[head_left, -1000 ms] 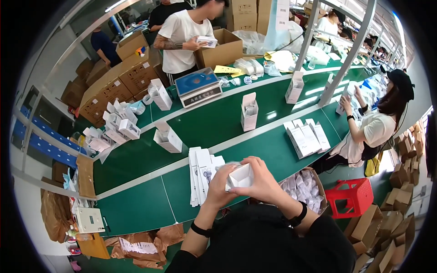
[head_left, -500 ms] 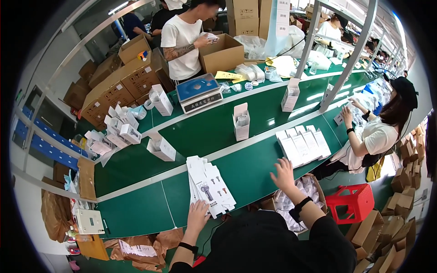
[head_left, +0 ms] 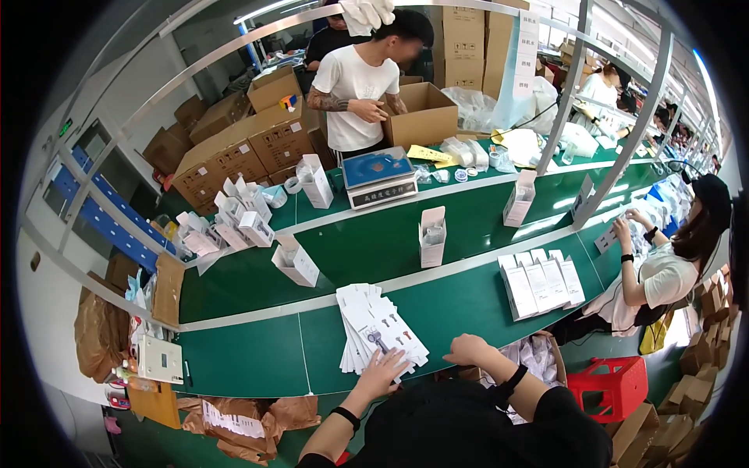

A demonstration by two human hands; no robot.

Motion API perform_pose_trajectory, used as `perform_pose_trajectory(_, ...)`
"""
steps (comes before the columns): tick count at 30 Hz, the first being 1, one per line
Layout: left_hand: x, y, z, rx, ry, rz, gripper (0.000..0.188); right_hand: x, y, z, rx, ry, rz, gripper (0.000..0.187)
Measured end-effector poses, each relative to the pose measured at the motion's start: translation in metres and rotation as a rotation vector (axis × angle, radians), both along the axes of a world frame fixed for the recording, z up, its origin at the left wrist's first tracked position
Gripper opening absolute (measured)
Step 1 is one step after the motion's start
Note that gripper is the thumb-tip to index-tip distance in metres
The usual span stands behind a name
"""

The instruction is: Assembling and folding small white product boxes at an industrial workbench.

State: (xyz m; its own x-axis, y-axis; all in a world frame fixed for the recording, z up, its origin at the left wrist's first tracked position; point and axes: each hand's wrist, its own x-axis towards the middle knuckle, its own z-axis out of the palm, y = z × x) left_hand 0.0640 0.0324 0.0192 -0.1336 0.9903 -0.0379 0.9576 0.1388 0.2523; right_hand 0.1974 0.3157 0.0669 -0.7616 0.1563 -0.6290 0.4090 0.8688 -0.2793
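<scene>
Since half a second ago, the right hand [head_left: 468, 350] has come back from in front of the row of white boxes to the near edge of the table, and the left hand [head_left: 380, 374] has slid up from the corner of the flat cartons [head_left: 382, 331] onto their lower end. On my feed the left fingers are open and laid across the printed face of the top carton, close to its picture of a device; I cannot tell whether the thumb pinches anything underneath. The right hand has its fingers bent inward, and from here I can't make out whether it is fully closed or whether it touches the green table [head_left: 250, 355]. I see the cartons lying in a loose fan on the table, just left of the right hand and in front of the belt [head_left: 367, 253]. To the right of them I have the row of white boxes [head_left: 542, 285], leaning together, well apart from the fan. On the belt I count an open box [head_left: 432, 238] straight beyond the cartons, with another open box [head_left: 296, 264] to its left. Across from me a co-worker [head_left: 355, 93] in a white shirt stands beside a brown carton [head_left: 421, 125], near a scale [head_left: 379, 175].
</scene>
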Motion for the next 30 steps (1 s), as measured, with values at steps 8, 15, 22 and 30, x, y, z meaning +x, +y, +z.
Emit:
perform_pose_trajectory(8,-0.006,0.02,-0.013,0.307,-0.162,0.035,0.039,0.008,-0.009,0.009,-0.063,-0.029,0.025,0.063)
perform_pose_trajectory(15,-0.001,0.064,0.14,0.782,-0.395,0.436,0.035,-0.023,-0.036,0.094,0.03,0.845,-0.209,0.129)
perform_pose_trajectory(22,-0.012,0.085,0.196,0.799,-0.887,0.509,0.039,-0.06,-0.014,0.114,-0.317,1.311,-0.202,0.135)
perform_pose_trajectory(30,-0.025,0.064,0.202,0.319,-0.862,0.448,0.04,-0.052,-0.022,0.106,0.007,1.363,0.007,0.127)
